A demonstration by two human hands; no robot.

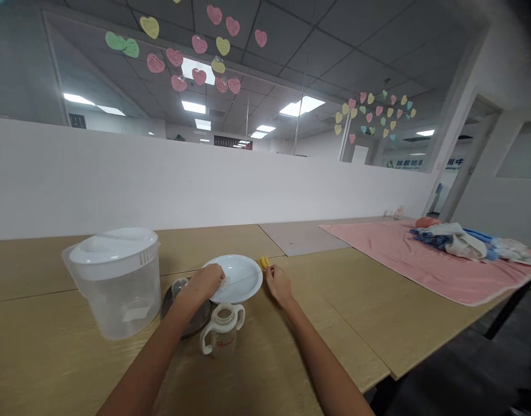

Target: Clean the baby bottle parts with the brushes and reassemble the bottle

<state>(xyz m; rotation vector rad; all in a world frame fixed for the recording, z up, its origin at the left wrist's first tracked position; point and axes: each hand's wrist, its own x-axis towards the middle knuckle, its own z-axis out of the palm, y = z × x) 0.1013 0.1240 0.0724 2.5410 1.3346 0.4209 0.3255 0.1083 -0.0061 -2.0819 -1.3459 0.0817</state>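
A white shallow bowl (243, 280) rests on the table between my hands. My left hand (207, 281) is closed at its left rim, pinching a small translucent piece (224, 283) whose kind I cannot make out. My right hand (279, 283) is closed beside the right rim on a yellow-ended thin stick (264, 263). A fine line runs over the bowl from the yellow end toward my left fingers. In front of the bowl, a clear baby bottle (224, 338) with two white handles stands upright without a cap. Beneath my left forearm, a dark round tray (200, 323) is partly hidden.
To the left is a large translucent bucket (126, 306) with a white lid. A clear cup-like piece (178, 286) sits on the tray's left part. At the far right, a pink cloth (390, 260) carries a heap of clothes (460, 240). A white wall (196, 185) borders the table's back.
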